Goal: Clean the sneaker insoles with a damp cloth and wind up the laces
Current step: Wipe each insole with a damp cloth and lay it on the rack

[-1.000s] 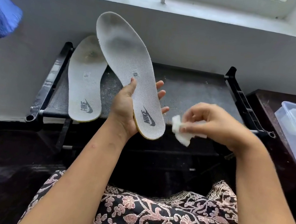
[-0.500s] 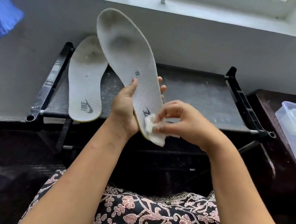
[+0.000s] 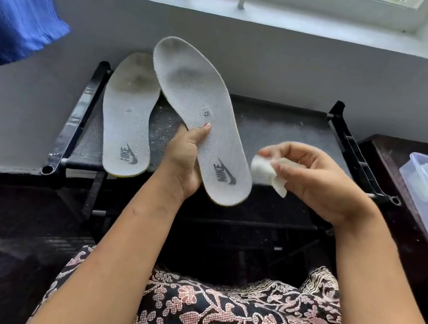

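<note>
From the head view, the job looks barely begun. The held insole (image 3: 200, 115) carries a grey smudge across its forefoot, and the second insole (image 3: 127, 120), lying flat on the black rack (image 3: 282, 133) at about 9 o'clock from the first, looks grubbier at the toe. I'd judge neither wiped clean yet. No laces show anywhere, so the winding appears wholly undone.

The left hand (image 3: 184, 157) grips the held insole near its heel end, thumb (image 3: 200, 131) pressed on the printed top face. The other fingers are hidden behind it, so I cannot tell how they lie. The toe end tilts up towards 11 o'clock, off the rack.

The right hand (image 3: 314, 177) sits at 3 o'clock from the heel, its fingers (image 3: 290, 171) curled and pinching a small white damp cloth (image 3: 266, 171). The cloth is just beside the insole's edge, seemingly not touching it.

At the far 3 o'clock edge stands a clear plastic tub (image 3: 425, 201) with something white inside.
</note>
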The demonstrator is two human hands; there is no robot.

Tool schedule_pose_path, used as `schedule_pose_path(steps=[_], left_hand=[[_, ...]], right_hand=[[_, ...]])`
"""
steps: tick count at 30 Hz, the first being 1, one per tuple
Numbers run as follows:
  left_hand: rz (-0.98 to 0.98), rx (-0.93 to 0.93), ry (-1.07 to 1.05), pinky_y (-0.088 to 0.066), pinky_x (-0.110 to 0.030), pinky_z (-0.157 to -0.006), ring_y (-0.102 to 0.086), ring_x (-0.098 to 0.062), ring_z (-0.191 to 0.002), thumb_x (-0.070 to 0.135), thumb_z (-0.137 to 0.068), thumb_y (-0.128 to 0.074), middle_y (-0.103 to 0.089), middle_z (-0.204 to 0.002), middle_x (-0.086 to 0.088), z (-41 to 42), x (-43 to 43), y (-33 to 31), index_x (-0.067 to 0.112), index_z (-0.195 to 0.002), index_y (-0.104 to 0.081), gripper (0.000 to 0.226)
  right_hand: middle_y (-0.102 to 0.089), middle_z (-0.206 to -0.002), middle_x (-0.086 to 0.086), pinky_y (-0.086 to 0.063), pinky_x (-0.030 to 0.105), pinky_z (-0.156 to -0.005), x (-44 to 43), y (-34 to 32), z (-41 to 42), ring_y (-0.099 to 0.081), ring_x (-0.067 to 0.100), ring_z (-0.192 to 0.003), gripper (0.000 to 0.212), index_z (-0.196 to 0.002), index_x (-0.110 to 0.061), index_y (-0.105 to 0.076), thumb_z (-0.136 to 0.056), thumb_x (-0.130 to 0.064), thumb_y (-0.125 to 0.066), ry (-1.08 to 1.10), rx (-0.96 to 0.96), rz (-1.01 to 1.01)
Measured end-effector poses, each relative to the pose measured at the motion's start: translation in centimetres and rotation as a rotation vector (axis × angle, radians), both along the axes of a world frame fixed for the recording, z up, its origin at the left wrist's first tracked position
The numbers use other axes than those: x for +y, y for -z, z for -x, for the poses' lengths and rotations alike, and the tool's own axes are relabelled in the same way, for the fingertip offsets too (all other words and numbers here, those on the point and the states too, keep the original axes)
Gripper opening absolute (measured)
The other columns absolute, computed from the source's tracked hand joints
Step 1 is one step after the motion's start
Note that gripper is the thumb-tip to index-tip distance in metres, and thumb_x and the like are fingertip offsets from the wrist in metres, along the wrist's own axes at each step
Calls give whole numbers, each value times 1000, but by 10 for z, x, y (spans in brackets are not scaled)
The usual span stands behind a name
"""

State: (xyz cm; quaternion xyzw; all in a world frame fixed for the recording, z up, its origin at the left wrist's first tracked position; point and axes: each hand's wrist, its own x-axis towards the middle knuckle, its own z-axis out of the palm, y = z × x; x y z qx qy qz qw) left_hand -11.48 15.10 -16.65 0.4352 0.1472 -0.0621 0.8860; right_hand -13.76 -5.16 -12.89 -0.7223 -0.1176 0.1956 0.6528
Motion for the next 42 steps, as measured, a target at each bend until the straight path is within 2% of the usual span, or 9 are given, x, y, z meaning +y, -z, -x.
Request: schedule_pose_path(steps=[7,11,14,17,24,30,34,39,42], left_hand=[[-190,-74,50,-54,-38,-74,-65,-21,-83,6,-91,-55,-68,-95,-5,4,-5,1,17,-101,-58,15],[-272,-105,46,-52,-30,-55,-66,-17,-75,7,-85,-65,-68,-88,0,5,-5,2,18,-95,-59,16],[-398,-164,-14,-54,-34,-63,-68,-25,-88,9,-79,-72,-71,-95,-5,4,-2,2,15,-109,-60,32],[-414,-120,-59,-58,-42,-70,-69,-27,-91,15,-80,-73,-69,-105,-11,5,2,-2,19,-136,-43,64],[-321,-88,-194,-55,-40,-88,-67,-25,-98,-4,-83,-63,-65,-113,-17,4,13,-3,13,-122,-52,44],[-464,-127,-187,-47,-26,-97,-56,-11,-115,-6,-85,-59,-57,-131,-9,7,24,0,16,-126,-54,47],[-528,-235,-214,-42,-31,-105,-49,-13,-127,-2,-83,-64,-56,-129,1,11,27,-4,22,-122,-56,46],[-711,-402,-419,-39,-27,-105,-51,1,-118,13,-77,-68,-60,-114,18,9,53,-16,37,-104,-57,38],[-816,-347,-610,-41,-31,-104,-53,3,-111,16,-74,-67,-61,-110,18,2,83,-8,33,-103,-59,34]], right_hand=[[-64,-101,-1,-51,29,-88,25,7,-6,-60,11,-95,26,-100,-12,-60,-77,-22,-65,167,77,-295],[-64,-89,5,-52,28,-74,44,11,-6,-61,13,-79,4,-85,-10,-60,-88,-14,-60,135,96,-198],[-67,-83,3,-52,26,-70,49,13,-10,-63,12,-73,7,-85,-10,-64,-90,-14,-61,169,110,-129],[-70,-84,8,-54,29,-73,54,17,-13,-66,17,-76,13,-93,-2,-67,-89,-13,-62,227,134,-108],[-72,-82,12,-56,25,-65,82,23,-27,-69,17,-70,13,-92,5,-68,-86,-7,-66,342,161,-119],[-73,-93,20,-56,39,-88,98,36,-38,-70,30,-90,19,-94,8,-69,-83,-9,-70,409,119,-12],[-75,-88,13,-55,46,-89,100,43,-43,-70,30,-93,13,-82,-3,-72,-80,-16,-73,442,45,122],[-73,-89,4,-55,39,-76,96,40,-43,-68,25,-92,13,-74,-13,-70,-76,-25,-75,487,-63,321],[-55,-111,-11,-34,22,-88,101,29,-41,-49,7,-105,9,-81,-17,-69,-79,-24,-75,633,-371,527]])
